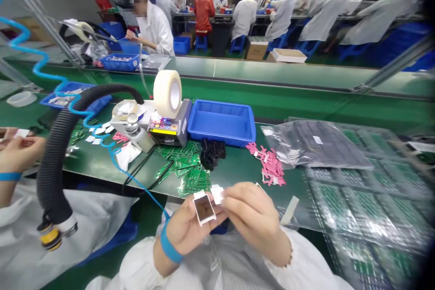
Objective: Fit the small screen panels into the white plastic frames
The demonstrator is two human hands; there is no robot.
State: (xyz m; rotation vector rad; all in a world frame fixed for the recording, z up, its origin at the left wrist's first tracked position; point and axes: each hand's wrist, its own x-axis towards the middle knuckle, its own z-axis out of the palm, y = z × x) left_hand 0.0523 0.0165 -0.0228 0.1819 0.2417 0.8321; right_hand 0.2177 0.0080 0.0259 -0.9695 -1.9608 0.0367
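My left hand (185, 226), with a blue wrist strap, is closed round a small rectangular display module (204, 208) with a dark screen and white frame, held tilted close to my body. My right hand (253, 217) is closed beside it, pinching a small white tab (217, 194) at the module's upper right corner. Both hands hover just in front of the green work surface (102, 158). Right beyond them lies a pile of small green circuit boards (188, 172), with black parts (212, 153) behind and pink tabs (270, 165) to the right.
A blue bin (220, 122), a tape roll (167, 93) on a small device and a black corrugated hose (57, 154) stand at the left and middle. Bagged board trays (356, 199) fill the right. A co-worker's hand (18, 152) is at far left. Other workers stand beyond the conveyor.
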